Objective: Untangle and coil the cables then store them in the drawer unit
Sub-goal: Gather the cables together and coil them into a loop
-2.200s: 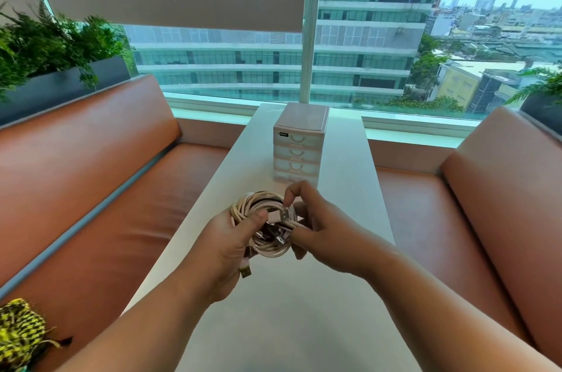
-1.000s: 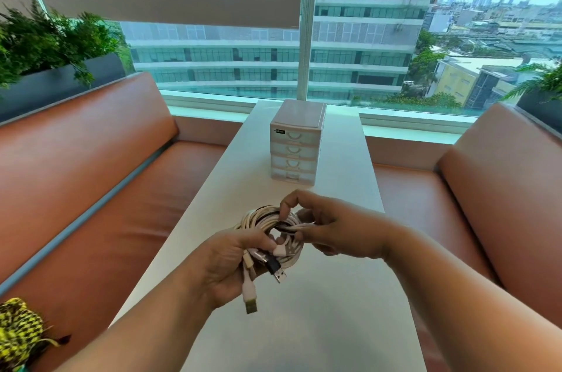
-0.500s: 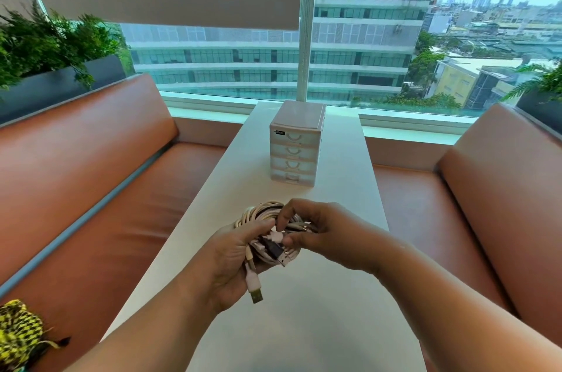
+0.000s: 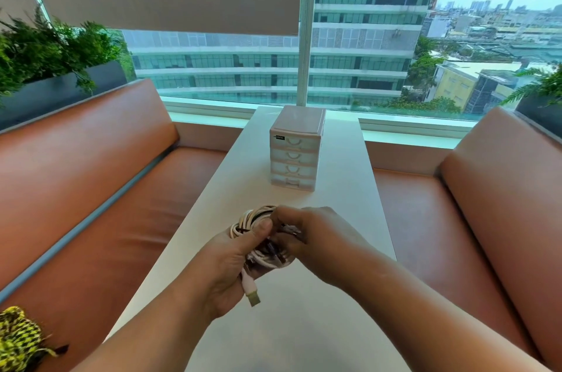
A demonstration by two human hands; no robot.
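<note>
Cables point(image 4: 258, 238), a tangle of smooth cream and dark cords, sat pinched between my left hand point(image 4: 226, 262) and right hand point(image 4: 316, 238) above the pale surface point(image 4: 343, 195). I judged the dangling plug point(image 4: 251, 295) could snag a loop and tighten knots. The boxy plastic drawer unit point(image 4: 295, 149) stood shut beyond.
</note>
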